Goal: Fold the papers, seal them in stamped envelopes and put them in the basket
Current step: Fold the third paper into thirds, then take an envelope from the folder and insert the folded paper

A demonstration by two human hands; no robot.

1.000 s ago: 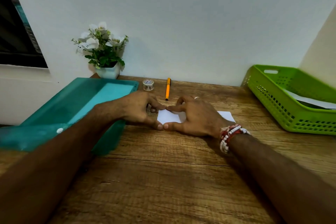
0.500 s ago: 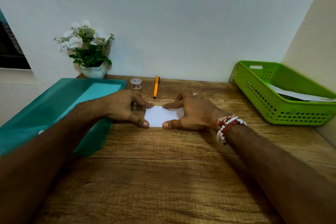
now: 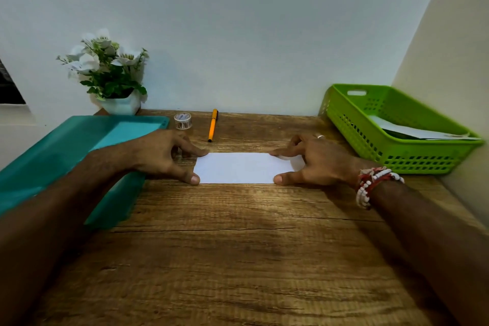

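A folded white paper (image 3: 238, 168) lies flat on the wooden table (image 3: 238, 246), long side across. My left hand (image 3: 161, 156) presses its left end, with the thumb at the near corner and the index finger at the far corner. My right hand (image 3: 315, 161), with a bead bracelet at the wrist, presses the right end the same way and covers that edge. The green basket (image 3: 352, 124) stands at the right against the wall, with white envelopes (image 3: 412, 132) lying inside it.
A teal plastic folder (image 3: 66, 145) lies at the left, partly under my left forearm. Behind the paper are a small roll of tape (image 3: 182, 121) and an orange pen (image 3: 212, 126). A potted white flower (image 3: 111, 74) stands in the back left corner.
My hands have slid apart along the paper, from its middle out to its two ends, so more of the sheet shows between them. The view has shifted slightly.
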